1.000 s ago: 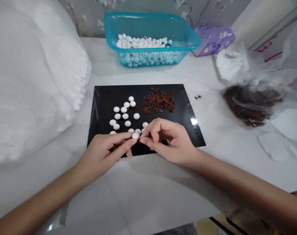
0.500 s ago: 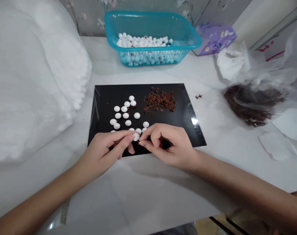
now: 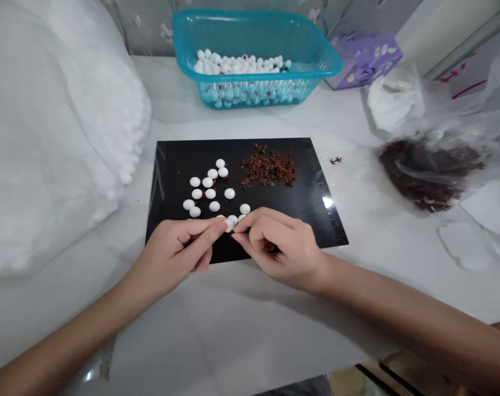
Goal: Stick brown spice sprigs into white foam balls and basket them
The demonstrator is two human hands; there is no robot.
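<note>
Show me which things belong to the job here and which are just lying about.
Part of the job:
left hand, pinching a white ball
right hand, at a brown bit beside it
loose balls
brown pile
black board
basket, probably
clear bag, probably

Seemingly lying about:
purple box
white wad

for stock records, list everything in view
basket: 1, teal, back
basket balls: many, white, inside
box: 1, purple, back right
wall: 1, grey, behind
table: 1, white, underneath
board: 1, black, centre
loose balls: many, white, on board
pile: 1, brown, on board
stray piece: 1, brown, on table
clear bag: 1, brown-filled, right
crumpled item: 1, white, back right
pale scraps: count unclear, white, right
big bag: 1, white, left
held ball: 1, white, over board
left hand: 1, bare, gripping it
right hand: 1, bare, beside it
</note>
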